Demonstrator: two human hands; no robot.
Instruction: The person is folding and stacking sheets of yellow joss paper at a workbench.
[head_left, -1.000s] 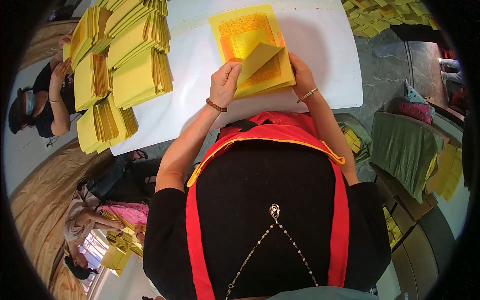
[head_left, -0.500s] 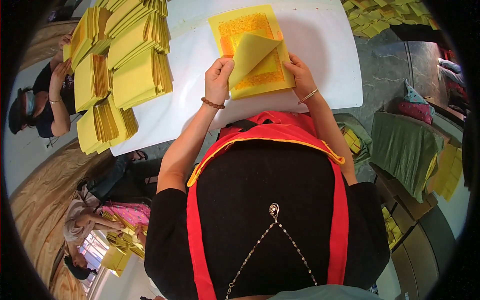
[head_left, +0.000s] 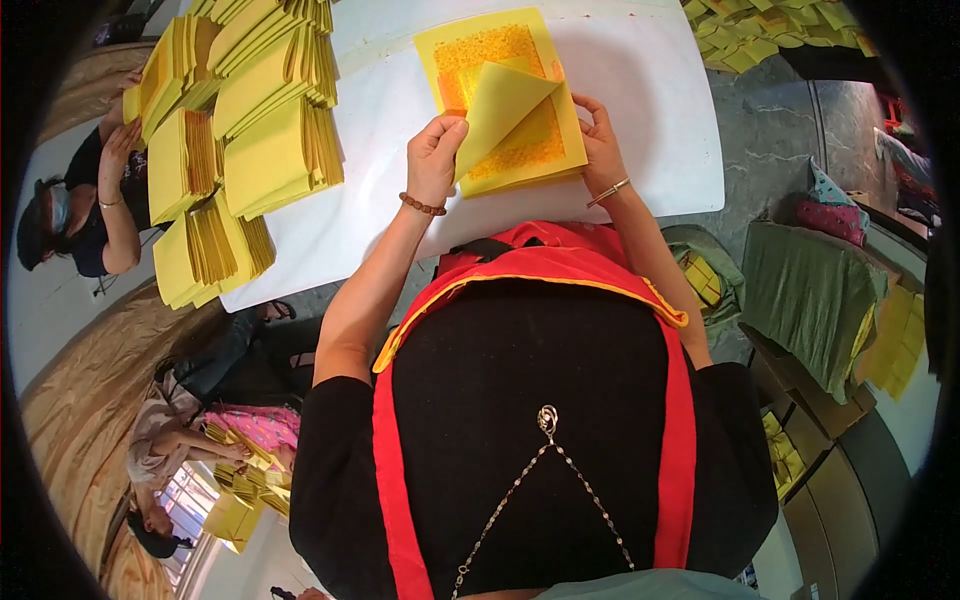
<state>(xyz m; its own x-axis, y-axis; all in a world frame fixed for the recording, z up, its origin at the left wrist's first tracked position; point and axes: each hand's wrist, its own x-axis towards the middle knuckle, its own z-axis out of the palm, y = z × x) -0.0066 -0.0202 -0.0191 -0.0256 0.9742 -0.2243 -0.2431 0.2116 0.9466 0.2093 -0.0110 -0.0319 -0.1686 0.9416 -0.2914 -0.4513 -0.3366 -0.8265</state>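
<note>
While folded back, one yellow sheet (head_left: 505,105) between two hands: left hand (head_left: 435,158), right hand (head_left: 597,140).

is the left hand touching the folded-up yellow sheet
Touching. The head view shows the left hand pinching the lower left edge of the lifted yellow sheet, with its thumb and fingertips closed on the paper.

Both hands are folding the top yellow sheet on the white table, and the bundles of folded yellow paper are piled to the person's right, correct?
Not quite. The head view shows the bundles of folded yellow paper piled to the person's left. The left hand and right hand are folding the top yellow sheet on the white table.
</note>
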